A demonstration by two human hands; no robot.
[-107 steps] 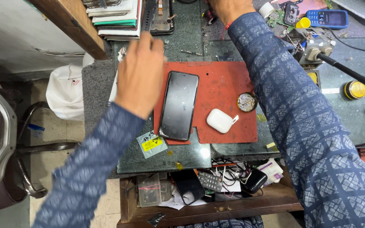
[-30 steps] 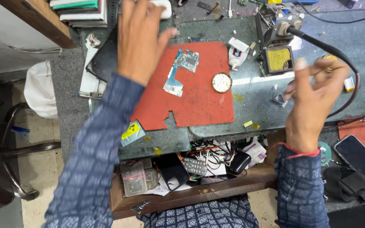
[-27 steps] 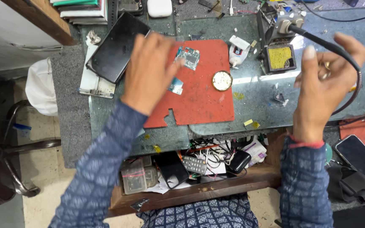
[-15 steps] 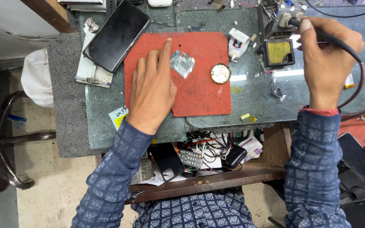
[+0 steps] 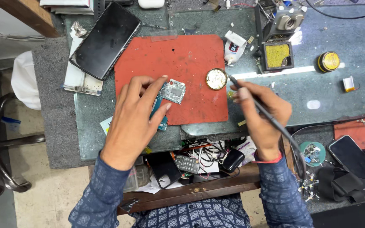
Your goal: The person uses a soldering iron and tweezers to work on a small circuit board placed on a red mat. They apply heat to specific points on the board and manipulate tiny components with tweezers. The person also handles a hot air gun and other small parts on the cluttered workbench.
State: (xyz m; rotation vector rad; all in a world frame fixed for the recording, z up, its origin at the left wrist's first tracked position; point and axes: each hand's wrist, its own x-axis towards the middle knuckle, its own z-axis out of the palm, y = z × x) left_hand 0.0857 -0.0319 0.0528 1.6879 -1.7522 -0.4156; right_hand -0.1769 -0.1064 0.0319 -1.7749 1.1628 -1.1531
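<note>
Workbench (image 5: 343, 90), glass-topped, grey-green, cluttered; seen from above, with a wooden shelf of loose wires and small devices under its near edge.

Red work mat (image 5: 178, 59): rectangular, lying flat at the centre of the bench.

Dark tablet or large phone (image 5: 105, 40): face up, tilted, at the mat's upper left corner, resting partly on white papers.

Left hand (image 5: 134, 120): fingers spread and curled down over the lower left part of the mat, thumb and fingertips pinching a small circuit board.

Right hand (image 5: 260, 114): closed in a pen-like grip around a soldering iron, off the mat's right edge.

Soldering iron (image 5: 256, 105): thin dark handle, cord trailing down past the wrist; tip pointing up and left toward the round tin (not touching the board).

Sponge tray (image 5: 278, 55): dark square holder with yellow pad, upper right of the mat, below a grey iron stand.

Circuit board (image 5: 173, 91): small, with silver shielding and a blue-green edge, held just above or on the mat between the left fingertips; contact with the mat cannot be told.

Round tin (image 5: 216, 79): brass-coloured, pale contents, on the mat's right edge, between the two hands.

Yellow round tin (image 5: 328, 61): lidded, well apart on the right.
</note>
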